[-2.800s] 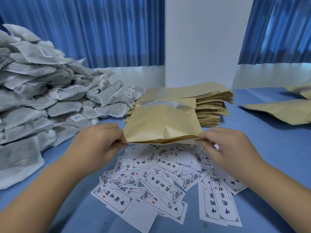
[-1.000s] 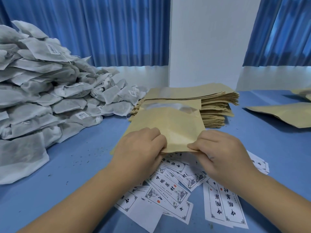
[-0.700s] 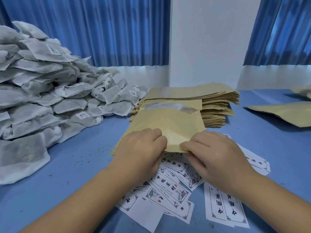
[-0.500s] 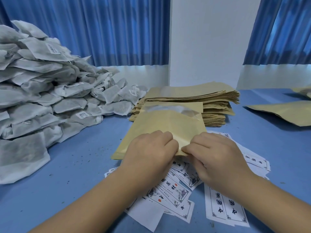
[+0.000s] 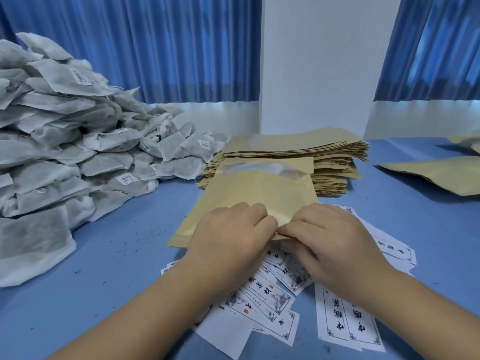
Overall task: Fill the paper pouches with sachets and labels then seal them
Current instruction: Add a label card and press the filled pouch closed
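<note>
Frame centre: pouch [image 5: 259,193] now down flat over labels [image 5: 262,297]; my left hand [image 5: 228,235] and right hand [image 5: 330,237] have met, pinching its near edge. Sealing, probably.

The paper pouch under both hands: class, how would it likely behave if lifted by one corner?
Probably floppy: the paper pouch shows creases, and its clear window ripples. Likely light: it looks thin. It may slide, since it seems to rest partly on loose labels.

I see one kraft pouch [image 5: 254,201] lying with its window end away and its near edge over scattered printed labels [image 5: 262,300]. Grey sachets [image 5: 65,141] are heaped left; the pouch stack [image 5: 337,152] sits behind.
</note>
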`<state>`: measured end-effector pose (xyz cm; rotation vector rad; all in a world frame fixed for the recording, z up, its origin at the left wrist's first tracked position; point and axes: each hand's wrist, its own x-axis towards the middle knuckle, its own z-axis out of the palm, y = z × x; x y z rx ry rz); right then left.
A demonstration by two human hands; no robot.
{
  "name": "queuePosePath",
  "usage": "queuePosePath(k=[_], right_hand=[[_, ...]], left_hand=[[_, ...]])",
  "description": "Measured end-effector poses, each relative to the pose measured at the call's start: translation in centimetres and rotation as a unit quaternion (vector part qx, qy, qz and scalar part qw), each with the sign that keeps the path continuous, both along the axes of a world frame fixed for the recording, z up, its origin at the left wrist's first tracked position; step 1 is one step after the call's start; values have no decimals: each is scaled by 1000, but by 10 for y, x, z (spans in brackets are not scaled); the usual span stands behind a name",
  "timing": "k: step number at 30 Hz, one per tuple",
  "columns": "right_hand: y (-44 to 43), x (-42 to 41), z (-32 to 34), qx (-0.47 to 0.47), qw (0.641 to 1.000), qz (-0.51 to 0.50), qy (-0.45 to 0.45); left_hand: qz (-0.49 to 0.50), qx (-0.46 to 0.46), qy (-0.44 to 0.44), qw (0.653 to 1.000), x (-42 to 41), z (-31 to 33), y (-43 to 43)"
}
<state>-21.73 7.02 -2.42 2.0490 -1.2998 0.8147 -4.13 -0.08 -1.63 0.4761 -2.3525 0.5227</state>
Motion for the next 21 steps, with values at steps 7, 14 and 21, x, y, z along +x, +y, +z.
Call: queuePosePath(k=[7, 14, 21], right_hand=[[2, -24, 9, 15, 986, -29, -164], [0, -20, 19, 161, 781, -30, -602], [3, -13, 15, 344, 455, 203, -796]], left_hand=[[51, 75, 63, 994, 41, 19, -27], [40, 232, 229, 945, 36, 9, -33], [-139, 705, 462, 519, 44, 21, -39]])
